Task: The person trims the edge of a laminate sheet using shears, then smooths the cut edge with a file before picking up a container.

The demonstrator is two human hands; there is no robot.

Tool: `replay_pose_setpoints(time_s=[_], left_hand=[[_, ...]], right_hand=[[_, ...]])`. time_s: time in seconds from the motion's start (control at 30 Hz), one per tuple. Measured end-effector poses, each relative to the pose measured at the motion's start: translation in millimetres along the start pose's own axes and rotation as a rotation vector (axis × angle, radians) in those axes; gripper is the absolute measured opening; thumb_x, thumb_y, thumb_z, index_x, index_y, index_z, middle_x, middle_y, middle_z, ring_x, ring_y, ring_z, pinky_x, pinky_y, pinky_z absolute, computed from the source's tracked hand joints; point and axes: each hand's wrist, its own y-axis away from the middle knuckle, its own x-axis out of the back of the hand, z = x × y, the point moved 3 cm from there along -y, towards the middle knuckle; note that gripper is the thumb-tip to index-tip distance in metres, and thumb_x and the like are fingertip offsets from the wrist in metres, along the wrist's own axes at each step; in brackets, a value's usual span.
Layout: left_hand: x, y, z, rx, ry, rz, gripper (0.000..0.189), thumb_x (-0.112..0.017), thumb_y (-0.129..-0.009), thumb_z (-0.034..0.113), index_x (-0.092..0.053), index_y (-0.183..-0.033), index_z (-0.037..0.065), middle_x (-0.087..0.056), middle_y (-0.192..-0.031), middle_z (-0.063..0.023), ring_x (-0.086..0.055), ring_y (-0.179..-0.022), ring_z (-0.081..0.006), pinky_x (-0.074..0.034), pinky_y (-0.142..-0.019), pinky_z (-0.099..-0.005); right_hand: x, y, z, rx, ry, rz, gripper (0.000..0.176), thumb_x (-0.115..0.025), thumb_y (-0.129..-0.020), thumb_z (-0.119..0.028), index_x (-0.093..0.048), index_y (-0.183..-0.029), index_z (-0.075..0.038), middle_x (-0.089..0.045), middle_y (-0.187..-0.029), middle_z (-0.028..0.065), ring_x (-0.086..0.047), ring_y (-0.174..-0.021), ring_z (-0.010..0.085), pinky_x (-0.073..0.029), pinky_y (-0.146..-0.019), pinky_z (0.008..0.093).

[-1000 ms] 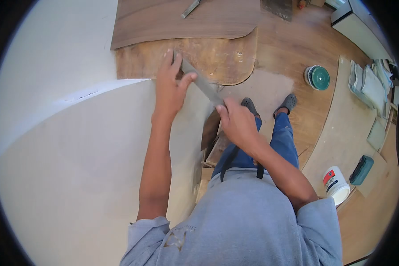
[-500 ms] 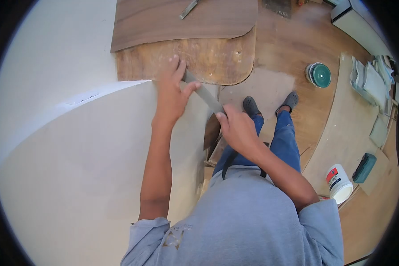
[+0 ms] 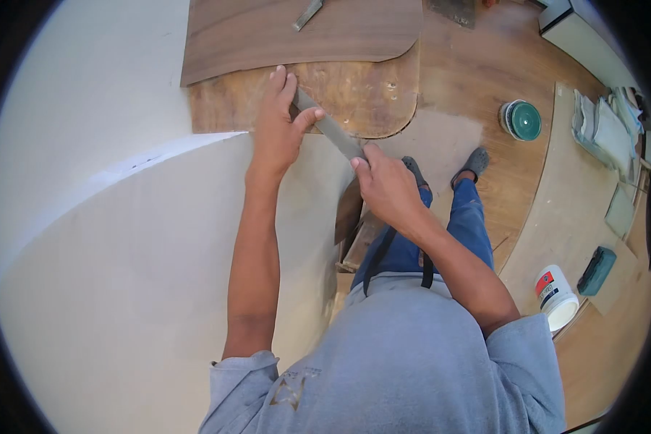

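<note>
My right hand (image 3: 390, 182) is closed round the near end of a long flat grey file (image 3: 333, 134). The file slants up and left, over the near edge of a worn wooden board (image 3: 351, 94). At its far end, my left hand (image 3: 276, 130) holds it, thumb on the near side and fingers stretched along the other. The left fingertips reach the edge of a brown wood-grain sheet (image 3: 296, 45) lying partly over the board. A metal chisel-like tool (image 3: 308, 14) rests on that sheet.
A pale curved panel (image 3: 152, 253) fills the left side. On the floor at right are a green-lidded tub (image 3: 522, 121), a white bucket (image 3: 556, 296) on its side, a dark green case (image 3: 596, 271) and a pile of folded cloth-like material (image 3: 609, 134).
Both hands have moved the file a short way forward, up and to the left across the board. The left fingertips now reach the brown sheet's edge.
</note>
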Motion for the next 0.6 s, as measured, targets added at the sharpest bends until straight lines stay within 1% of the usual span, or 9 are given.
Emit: replay_pose_setpoints(time_s=[0.07,0.13,0.23,0.27,0.33,0.43,0.47,0.53,0.6], left_hand=[[1,8,8,-0.010,-0.053,0.007,0.078,-0.082,-0.088,0.027,-0.050,-0.149,-0.008,-0.035,-0.166,-0.0255,-0.032,-0.156,-0.0381,-0.031,-0.125,-0.0433],[-4,30,17,0.088,0.042,-0.017,0.080,-0.082,-0.088,0.029,-0.049,-0.150,-0.008,-0.034,-0.166,-0.0260,-0.035,-0.154,-0.0387,-0.033,-0.124,-0.0435],[-17,45,27,0.102,0.084,0.028,0.081,-0.082,-0.088,0.030,-0.047,-0.150,-0.009,-0.033,-0.167,-0.0261,-0.037,-0.153,-0.0381,-0.034,-0.123,-0.0425],[-19,42,26,0.100,0.084,0.023,0.081,-0.082,-0.088,0.030,-0.047,-0.150,-0.009,-0.033,-0.167,-0.0261,-0.037,-0.153,-0.0381,-0.034,-0.123,-0.0425],[-19,33,19,0.148,0.101,0.041,0.080,-0.081,-0.088,0.029,-0.048,-0.150,-0.010,-0.033,-0.166,-0.0270,-0.038,-0.152,-0.0380,-0.034,-0.123,-0.0410],[-1,2,6,0.203,0.153,0.041,0.079,-0.081,-0.088,0.028,-0.048,-0.149,-0.011,-0.035,-0.165,-0.0275,-0.038,-0.153,-0.0378,-0.034,-0.123,-0.0405],[0,3,7,0.194,0.150,0.047,0.079,-0.081,-0.088,0.028,-0.048,-0.149,-0.011,-0.035,-0.165,-0.0275,-0.038,-0.153,-0.0378,-0.034,-0.123,-0.0405],[-3,8,9,0.109,0.037,0.062,0.079,-0.082,-0.088,0.028,-0.049,-0.149,-0.009,-0.037,-0.164,-0.0279,-0.039,-0.152,-0.0380,-0.034,-0.123,-0.0412],[-8,25,14,0.101,0.012,0.038,0.079,-0.082,-0.087,0.028,-0.050,-0.149,-0.009,-0.037,-0.164,-0.0279,-0.039,-0.152,-0.0380,-0.034,-0.123,-0.0415]], right_hand=[[-3,8,3,0.010,-0.020,0.015,0.024,-0.054,-0.106,-0.025,-0.055,-0.107,-0.001,-0.068,-0.083,0.0292,-0.065,-0.082,0.0526,-0.047,-0.072,0.0632],[-8,32,14,-0.025,-0.008,-0.024,0.023,-0.053,-0.106,-0.024,-0.055,-0.108,-0.001,-0.069,-0.085,0.0289,-0.065,-0.084,0.0525,-0.047,-0.073,0.0626],[-2,48,21,-0.103,-0.048,-0.051,0.024,-0.054,-0.106,-0.025,-0.055,-0.108,-0.001,-0.069,-0.087,0.0288,-0.065,-0.084,0.0522,-0.047,-0.073,0.0624],[-2,45,22,-0.107,-0.051,-0.049,0.024,-0.054,-0.106,-0.025,-0.055,-0.108,-0.001,-0.069,-0.087,0.0288,-0.065,-0.084,0.0522,-0.047,-0.073,0.0624],[0,32,22,-0.023,-0.002,-0.033,0.025,-0.054,-0.106,-0.026,-0.055,-0.108,-0.001,-0.069,-0.087,0.0283,-0.066,-0.083,0.0519,-0.047,-0.073,0.0627],[-2,-1,4,-0.005,-0.010,-0.025,0.026,-0.054,-0.106,-0.027,-0.055,-0.108,-0.001,-0.069,-0.085,0.0286,-0.066,-0.082,0.0519,-0.048,-0.073,0.0626],[-2,1,3,0.003,-0.011,-0.018,0.026,-0.054,-0.106,-0.027,-0.055,-0.108,-0.001,-0.069,-0.085,0.0286,-0.066,-0.082,0.0519,-0.048,-0.073,0.0626],[-6,8,4,0.024,0.036,0.067,0.026,-0.055,-0.106,-0.027,-0.055,-0.107,-0.001,-0.068,-0.083,0.0293,-0.066,-0.082,0.0522,-0.049,-0.074,0.0622],[-2,29,9,-0.005,0.015,0.039,0.027,-0.055,-0.105,-0.028,-0.056,-0.106,-0.001,-0.068,-0.082,0.0295,-0.066,-0.081,0.0521,-0.049,-0.074,0.0623]])
